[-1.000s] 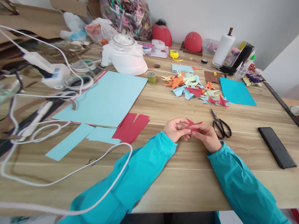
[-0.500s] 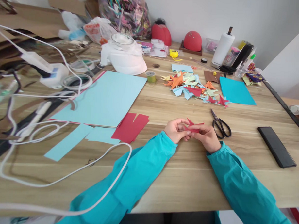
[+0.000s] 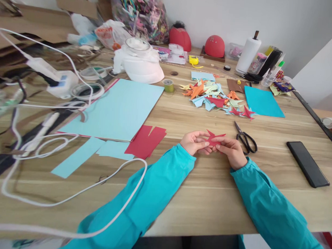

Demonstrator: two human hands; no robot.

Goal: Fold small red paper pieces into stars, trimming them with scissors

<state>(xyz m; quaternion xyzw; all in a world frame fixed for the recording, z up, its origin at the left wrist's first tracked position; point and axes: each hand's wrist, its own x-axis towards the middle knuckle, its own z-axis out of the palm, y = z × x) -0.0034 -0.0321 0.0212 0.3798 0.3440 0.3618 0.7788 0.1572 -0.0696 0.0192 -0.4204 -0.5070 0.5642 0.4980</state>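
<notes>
A small folded red paper piece (image 3: 213,137) with pointed tips is pinched between both of my hands just above the wooden table (image 3: 196,198). My left hand (image 3: 194,142) grips its left side with curled fingers. My right hand (image 3: 232,151) grips its right side, thumb on top. Black scissors (image 3: 245,139) lie just right of my right hand. A cut red paper sheet (image 3: 145,141) lies to the left of my hands.
A large light blue sheet (image 3: 119,110) and blue strips (image 3: 80,156) lie at left, among white cables (image 3: 71,197). A pile of folded paper shapes (image 3: 214,97) and a teal sheet (image 3: 262,101) sit further back. A black phone (image 3: 307,164) lies at right.
My hands have shifted slightly away from me with the red paper piece, fingers working on it. Nothing else on the table moved.
</notes>
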